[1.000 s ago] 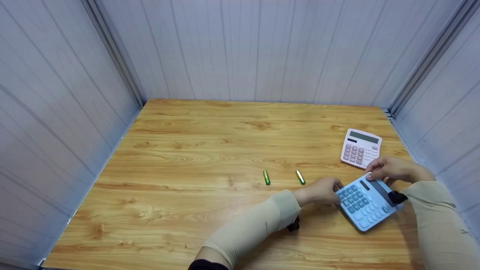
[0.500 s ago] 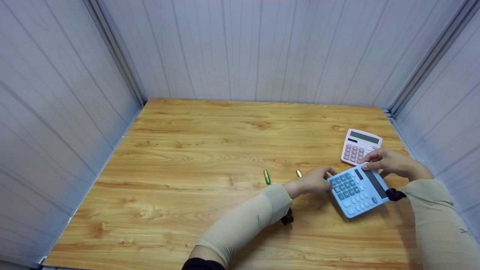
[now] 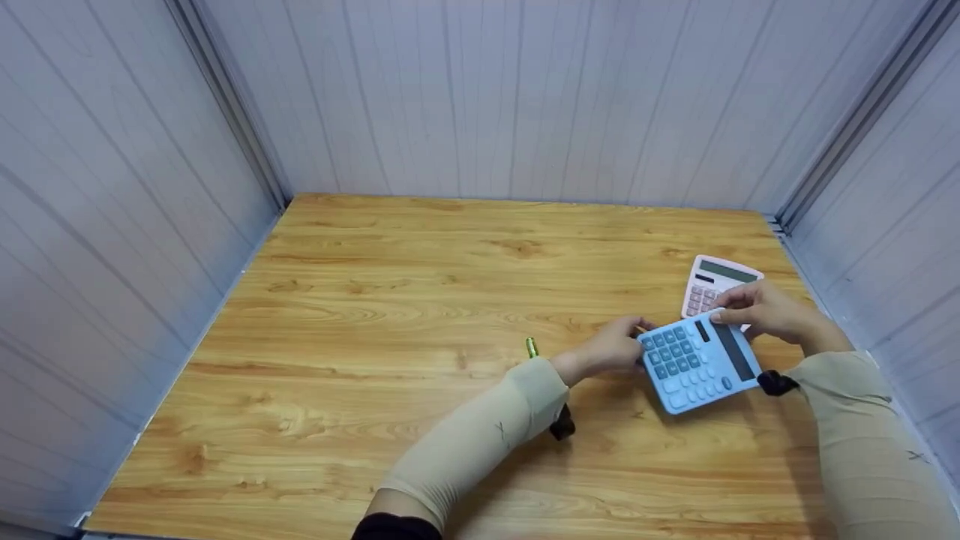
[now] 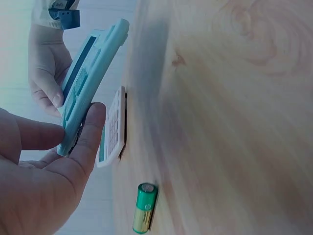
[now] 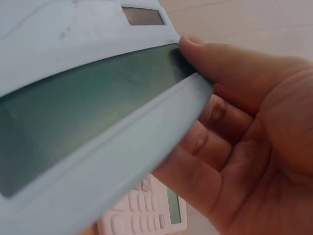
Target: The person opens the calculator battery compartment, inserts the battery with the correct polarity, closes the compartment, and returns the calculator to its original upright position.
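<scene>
Both hands hold a light blue calculator (image 3: pixel 701 364) above the table, tilted, its keys and screen facing up. My left hand (image 3: pixel 609 345) grips its left edge; in the left wrist view the thumb (image 4: pixel 41 136) lies on the key side and fingers reach underneath. At the screen end, my right hand (image 3: pixel 776 313) pinches the upper corner, the thumb (image 5: pixel 227 66) on top and the other fingers curled below, as the right wrist view shows. A pink calculator (image 3: pixel 724 274) lies behind, partly covered by the right hand and the blue calculator.
On the wooden table (image 3: pixel 360 300) lies a green battery (image 3: pixel 532 346), partly behind the left forearm. In the left wrist view a green and gold battery (image 4: pixel 145 208) lies near the left hand. Pale panel walls (image 3: pixel 480 97) enclose the table's back and sides.
Both hands have lifted the blue calculator and carried it leftward and away from me. The left hand and forearm now hide one battery and part of the other in the head view.
</scene>
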Tool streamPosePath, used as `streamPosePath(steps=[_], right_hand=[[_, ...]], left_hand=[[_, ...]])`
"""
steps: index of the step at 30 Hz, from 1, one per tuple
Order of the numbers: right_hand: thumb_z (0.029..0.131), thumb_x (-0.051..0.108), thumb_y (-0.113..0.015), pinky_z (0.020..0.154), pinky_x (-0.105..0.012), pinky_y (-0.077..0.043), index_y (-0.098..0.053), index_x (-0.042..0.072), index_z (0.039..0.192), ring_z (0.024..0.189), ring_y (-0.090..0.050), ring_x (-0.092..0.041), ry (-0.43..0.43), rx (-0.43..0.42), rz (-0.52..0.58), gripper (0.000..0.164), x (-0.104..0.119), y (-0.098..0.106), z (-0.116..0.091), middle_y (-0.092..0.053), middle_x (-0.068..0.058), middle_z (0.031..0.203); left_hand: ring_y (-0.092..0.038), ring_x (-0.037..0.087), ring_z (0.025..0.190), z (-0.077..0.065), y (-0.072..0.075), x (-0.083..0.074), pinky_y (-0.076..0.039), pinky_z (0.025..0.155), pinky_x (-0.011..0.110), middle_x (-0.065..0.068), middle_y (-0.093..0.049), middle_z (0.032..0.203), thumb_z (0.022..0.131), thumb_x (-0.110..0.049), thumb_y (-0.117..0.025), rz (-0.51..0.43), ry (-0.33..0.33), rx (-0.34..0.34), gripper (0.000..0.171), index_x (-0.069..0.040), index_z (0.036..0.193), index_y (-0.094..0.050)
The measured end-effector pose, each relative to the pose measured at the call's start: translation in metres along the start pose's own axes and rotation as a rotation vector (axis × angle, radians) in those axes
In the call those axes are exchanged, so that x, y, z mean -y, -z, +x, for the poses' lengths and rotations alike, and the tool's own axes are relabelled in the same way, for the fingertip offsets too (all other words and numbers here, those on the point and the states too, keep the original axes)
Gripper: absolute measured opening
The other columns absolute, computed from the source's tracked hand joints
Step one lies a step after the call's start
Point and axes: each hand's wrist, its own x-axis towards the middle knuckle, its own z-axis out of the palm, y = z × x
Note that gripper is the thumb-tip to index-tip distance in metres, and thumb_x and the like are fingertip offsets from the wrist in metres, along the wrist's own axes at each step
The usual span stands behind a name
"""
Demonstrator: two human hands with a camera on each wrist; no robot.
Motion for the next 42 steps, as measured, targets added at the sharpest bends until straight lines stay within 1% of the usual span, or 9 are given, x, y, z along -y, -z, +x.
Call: streamPosePath(steps=[3,5,10,17,24,28,32,35,42], right_hand=[[0.106,0.012,-0.07,0.057,-0.026,-0.058,-0.072,-0.009,0.117,0.07,-0.067,-0.008,0.001,-0.027,-0.011,0.024,0.004,-0.003,0.003,-0.076,0.008,0.086],[0.106,0.011,-0.07,0.057,-0.026,-0.058,-0.072,-0.01,0.117,0.069,-0.066,-0.008,0.007,-0.042,-0.015,0.024,0.007,-0.004,0.005,-0.075,0.008,0.086],[0.106,0.009,-0.07,0.06,-0.027,-0.061,-0.071,-0.013,0.119,0.072,-0.067,-0.007,0.021,-0.067,-0.007,0.026,0.011,-0.008,0.01,-0.076,0.009,0.086],[0.105,0.008,-0.07,0.06,-0.027,-0.063,-0.069,-0.016,0.124,0.072,-0.07,-0.007,0.027,-0.075,0.023,0.031,0.018,-0.014,0.015,-0.078,0.008,0.086],[0.106,0.008,-0.07,0.059,-0.026,-0.062,-0.069,-0.016,0.119,0.07,-0.071,-0.006,0.056,-0.091,0.045,0.028,0.027,-0.021,0.013,-0.078,0.009,0.083],[0.105,0.008,-0.07,0.06,-0.026,-0.063,-0.068,-0.018,0.12,0.07,-0.072,-0.006,0.072,-0.101,0.053,0.03,0.031,-0.026,0.013,-0.078,0.009,0.083],[0.106,0.01,-0.07,0.061,-0.026,-0.064,-0.068,-0.016,0.121,0.072,-0.072,-0.006,0.069,-0.11,0.043,0.031,0.035,-0.03,0.013,-0.078,0.008,0.085],[0.106,0.012,-0.07,0.063,-0.026,-0.064,-0.069,-0.014,0.121,0.074,-0.073,-0.006,0.067,-0.12,0.03,0.03,0.038,-0.033,0.014,-0.079,0.006,0.087],[0.107,0.014,-0.07,0.063,-0.027,-0.064,-0.07,-0.012,0.122,0.075,-0.074,-0.008,0.066,-0.14,0.039,0.03,0.047,-0.039,0.016,-0.079,0.005,0.089]], left_hand=[[-0.064,0.01,0.094,-0.001,0.005,-0.001,-0.067,0.085,0.035,0.006,-0.066,0.113,0.101,0.009,-0.051,-0.029,0.011,-0.021,0.042,0.0,0.14,-0.063],[-0.065,0.011,0.094,-0.001,0.009,-0.002,-0.068,0.086,0.038,0.007,-0.067,0.115,0.102,0.008,-0.051,-0.034,0.004,-0.03,0.041,0.0,0.14,-0.063],[-0.066,0.012,0.092,-0.002,0.019,-0.004,-0.068,0.089,0.045,0.008,-0.067,0.114,0.104,0.009,-0.047,-0.039,-0.024,-0.032,0.041,0.001,0.141,-0.064],[-0.069,0.015,0.093,-0.004,0.032,-0.004,-0.065,0.098,0.055,0.008,-0.067,0.112,0.104,0.011,-0.043,-0.079,-0.017,-0.008,0.045,0.003,0.145,-0.061],[-0.07,0.016,0.094,-0.009,0.046,-0.007,-0.062,0.101,0.059,0.01,-0.068,0.115,0.105,0.01,-0.041,-0.079,-0.03,0.026,0.047,0.004,0.147,-0.059],[-0.07,0.016,0.094,-0.012,0.052,-0.007,-0.065,0.098,0.053,0.01,-0.068,0.117,0.107,0.008,-0.039,-0.087,-0.023,0.044,0.045,0.003,0.148,-0.059],[-0.071,0.016,0.096,-0.013,0.058,-0.007,-0.068,0.087,0.039,0.01,-0.068,0.12,0.109,0.007,-0.04,-0.078,-0.019,0.045,0.044,0.003,0.148,-0.058],[-0.071,0.016,0.095,-0.015,0.062,-0.008,-0.068,0.082,0.034,0.01,-0.069,0.12,0.109,0.007,-0.04,-0.073,-0.022,0.038,0.044,0.003,0.149,-0.058],[-0.073,0.019,0.097,-0.02,0.074,-0.01,-0.068,0.084,0.035,0.013,-0.071,0.121,0.108,0.007,-0.042,-0.082,-0.027,0.028,0.045,0.003,0.149,-0.059]])
